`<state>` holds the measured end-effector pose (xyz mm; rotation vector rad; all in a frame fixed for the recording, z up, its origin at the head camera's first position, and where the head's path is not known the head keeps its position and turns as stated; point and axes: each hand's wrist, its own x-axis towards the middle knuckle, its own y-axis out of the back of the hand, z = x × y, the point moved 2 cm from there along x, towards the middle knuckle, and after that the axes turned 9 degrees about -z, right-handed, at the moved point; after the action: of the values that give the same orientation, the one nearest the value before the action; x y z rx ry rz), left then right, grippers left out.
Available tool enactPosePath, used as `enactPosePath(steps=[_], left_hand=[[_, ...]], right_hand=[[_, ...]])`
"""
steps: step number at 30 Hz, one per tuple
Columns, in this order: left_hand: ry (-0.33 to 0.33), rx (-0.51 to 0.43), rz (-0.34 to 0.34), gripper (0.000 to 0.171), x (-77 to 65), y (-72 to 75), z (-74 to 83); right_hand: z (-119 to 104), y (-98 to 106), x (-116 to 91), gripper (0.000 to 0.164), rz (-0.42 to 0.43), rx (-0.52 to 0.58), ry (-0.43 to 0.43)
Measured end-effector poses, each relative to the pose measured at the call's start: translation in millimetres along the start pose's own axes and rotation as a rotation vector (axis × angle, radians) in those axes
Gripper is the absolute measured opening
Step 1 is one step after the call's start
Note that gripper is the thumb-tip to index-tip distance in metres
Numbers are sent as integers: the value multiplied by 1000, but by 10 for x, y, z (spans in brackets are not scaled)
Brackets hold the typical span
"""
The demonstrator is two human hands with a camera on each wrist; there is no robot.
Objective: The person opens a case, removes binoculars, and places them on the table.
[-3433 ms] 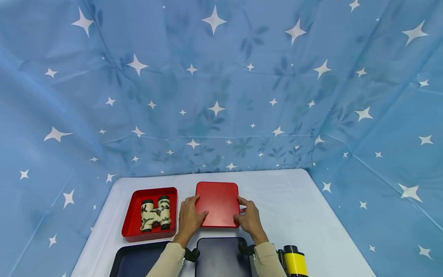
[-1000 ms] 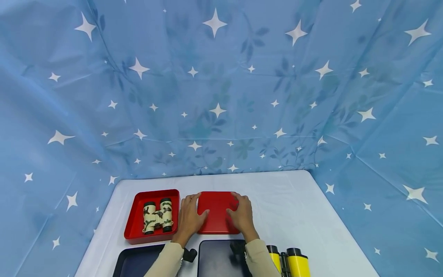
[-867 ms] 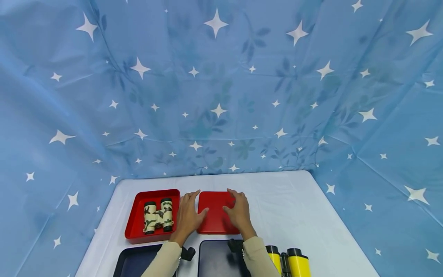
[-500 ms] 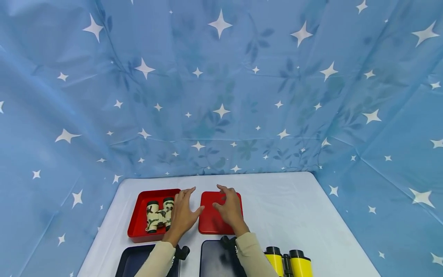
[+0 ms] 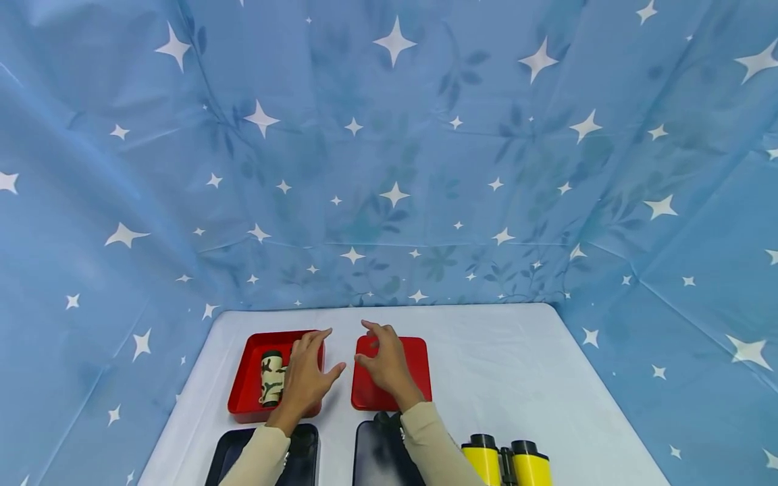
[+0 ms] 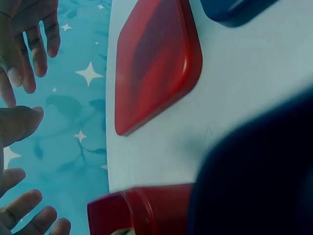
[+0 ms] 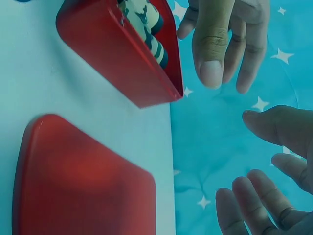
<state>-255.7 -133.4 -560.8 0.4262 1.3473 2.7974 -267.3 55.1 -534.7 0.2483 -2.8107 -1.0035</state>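
My left hand (image 5: 306, 379) hovers with spread, loosely bent fingers over the right side of a red tray (image 5: 240, 388), overlapping part of it in the head view. Inside lie camouflage-patterned binoculars (image 5: 271, 378), whose right barrel is mostly hidden by that hand. Above the left edge of a flat red lid (image 5: 416, 371) is my right hand (image 5: 387, 366), fingers apart and holding nothing. In the left wrist view the lid (image 6: 156, 63) lies on the table, apart from both hands. The right wrist view shows the binoculars (image 7: 142, 22) inside the tray's raised wall.
A dark tray (image 5: 223, 451) stands in front of the red tray, partly behind the left sleeve. Closer to the middle is a flat dark lid (image 5: 371, 459). Yellow-and-black binoculars (image 5: 531, 467) stand at the front right of the white table (image 5: 498, 378).
Earlier both hands held the red lid by its sides. They have let go of it, leaving it flat on the table, and moved left, the left hand reaching over the red tray.
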Motion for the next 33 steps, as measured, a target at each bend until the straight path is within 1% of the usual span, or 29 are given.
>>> enactPosePath(steps=[3, 8, 11, 16, 21, 26, 30, 33], left_hand=[[-6, 22, -5, 83, -30, 37, -68], [-14, 32, 14, 85, -81, 128, -140], [-5, 20, 10, 85, -99, 195, -184], [21, -5, -3, 80, -133, 305, -294], [32, -13, -5, 76, -162, 439, -421], [35, -3, -2, 75, -189, 560, -572], [43, -15, -12, 72, -214, 608, -686], [40, -17, -9, 72, -237, 645, -734]], right_hand=[[-54, -50, 17, 78, -18, 3, 20], [-135, -119, 38, 77, -36, -8, 48], [-195, -151, 53, 74, -43, 5, 69], [-286, -235, 62, 76, -79, 34, 78], [-354, -345, 70, 74, -111, 32, 105], [-401, -453, 81, 74, -145, 14, 118], [-406, -533, 83, 74, -170, 10, 116], [-402, -584, 84, 73, -188, 11, 133]])
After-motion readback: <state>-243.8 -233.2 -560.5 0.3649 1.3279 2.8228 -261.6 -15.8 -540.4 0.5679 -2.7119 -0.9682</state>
